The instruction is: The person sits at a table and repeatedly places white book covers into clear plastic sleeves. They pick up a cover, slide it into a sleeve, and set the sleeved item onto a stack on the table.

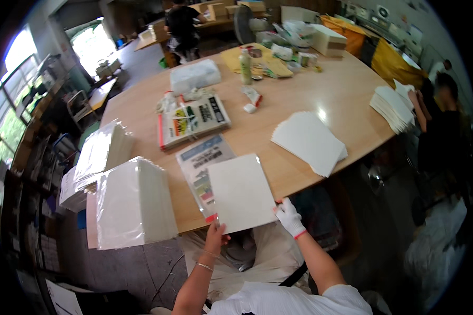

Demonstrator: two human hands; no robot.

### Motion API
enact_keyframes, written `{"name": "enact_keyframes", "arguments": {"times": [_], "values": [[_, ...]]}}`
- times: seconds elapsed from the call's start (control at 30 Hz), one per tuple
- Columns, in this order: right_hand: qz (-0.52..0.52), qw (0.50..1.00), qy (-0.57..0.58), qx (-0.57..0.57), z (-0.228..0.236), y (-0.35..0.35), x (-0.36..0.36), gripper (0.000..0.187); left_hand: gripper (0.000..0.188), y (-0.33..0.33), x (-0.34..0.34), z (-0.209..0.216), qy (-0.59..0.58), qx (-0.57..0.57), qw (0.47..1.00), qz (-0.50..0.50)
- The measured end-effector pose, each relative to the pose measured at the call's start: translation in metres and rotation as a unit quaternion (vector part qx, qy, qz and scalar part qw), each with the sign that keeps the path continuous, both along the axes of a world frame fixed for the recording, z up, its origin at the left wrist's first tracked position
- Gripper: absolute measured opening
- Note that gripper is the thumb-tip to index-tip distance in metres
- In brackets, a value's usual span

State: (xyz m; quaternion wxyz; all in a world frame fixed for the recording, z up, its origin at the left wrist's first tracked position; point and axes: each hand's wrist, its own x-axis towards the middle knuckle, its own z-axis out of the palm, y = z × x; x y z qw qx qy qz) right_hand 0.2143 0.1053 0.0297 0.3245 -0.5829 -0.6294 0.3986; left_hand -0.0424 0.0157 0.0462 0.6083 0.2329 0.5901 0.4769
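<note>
In the head view, the person sits at the near edge of a large round wooden desk [320,94] and holds a white card sheet [240,192] with both hands. The bare left hand [215,234] pinches the lower left corner of the sheet, its fingers closed on the edge, and two thin bracelets are on this wrist. The right hand [288,214], in a white work glove with a red cuff, grips the lower right corner with closed fingers. The sheet lies partly over the desk edge and covers the lower part of a clear plastic sleeve with a printed leaflet [202,160] inside. On the left stands a thick stack of white sheets wrapped in plastic [134,202], and a second such stack [102,149] is behind it. Farther on the desk lie a bundle of printed packets [192,122], a loose pile of white sheets [310,142] on the right and a bottle [245,65]. Another person [441,121] sits at the right side of the desk.
</note>
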Motion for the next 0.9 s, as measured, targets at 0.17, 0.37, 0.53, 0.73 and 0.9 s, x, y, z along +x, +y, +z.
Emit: {"name": "enact_keyframes", "arguments": {"times": [0.17,0.37,0.53,0.73,0.9], "values": [[0.076,0.972,0.216,-0.059,0.014,-0.037,-0.043,0.028,0.019,-0.013,-0.025,0.108,0.311,0.163,0.934,-0.069],[0.249,0.917,0.312,-0.016,0.134,-0.035,-0.201,0.030,0.018,-0.091,-0.165,0.192,0.401,0.260,0.860,0.182],[0.396,0.903,0.156,0.060,0.172,-0.046,-0.299,0.028,0.039,-0.126,-0.284,0.182,0.415,0.094,0.884,0.193],[0.385,0.874,0.291,0.046,0.134,-0.035,-0.288,0.023,0.039,-0.138,-0.363,0.094,0.719,0.141,0.669,0.125],[0.166,0.946,0.259,0.102,0.071,0.009,-0.132,0.009,0.045,-0.141,-0.305,0.116,0.598,0.263,0.659,0.373]]}}
